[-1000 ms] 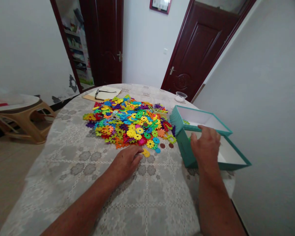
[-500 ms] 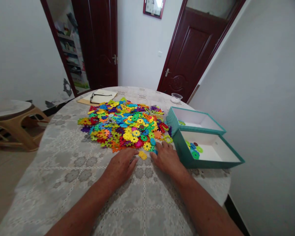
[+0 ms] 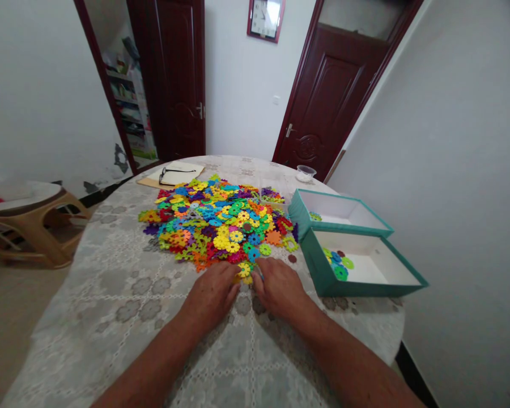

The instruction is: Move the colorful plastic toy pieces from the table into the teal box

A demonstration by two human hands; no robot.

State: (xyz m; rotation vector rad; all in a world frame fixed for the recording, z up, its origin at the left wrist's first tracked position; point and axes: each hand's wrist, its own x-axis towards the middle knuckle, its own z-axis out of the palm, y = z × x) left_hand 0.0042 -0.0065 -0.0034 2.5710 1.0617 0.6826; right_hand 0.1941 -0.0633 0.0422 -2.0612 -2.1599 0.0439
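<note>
A heap of colourful plastic interlocking discs (image 3: 221, 218), notched like gears or flowers, spreads over the table before me. At its near edge a yellow disc (image 3: 243, 270) lies between my two hands, partly over another yellow one. My left hand (image 3: 212, 290) rests palm down on the cloth, thumb apart from the fingers, fingertips beside the yellow discs. Opposite it, my right hand (image 3: 279, 288) is curled, a bit of blue disc showing between thumb and fingers. The fingertips of both hands are partly hidden.
Right of the heap stands an open green box (image 3: 368, 289) with several discs inside, its lid (image 3: 344, 198) behind it. A brown disc (image 3: 292, 259) lies beside the box. Farther back are glasses (image 3: 164, 175) on papers, a clear bowl (image 3: 306, 173) and a clear tray (image 3: 274, 205).
My right hand has moved left, closer to my left hand and the yellow discs. A brown disc now shows on the cloth by the box. The view has tilted slightly upward.
</note>
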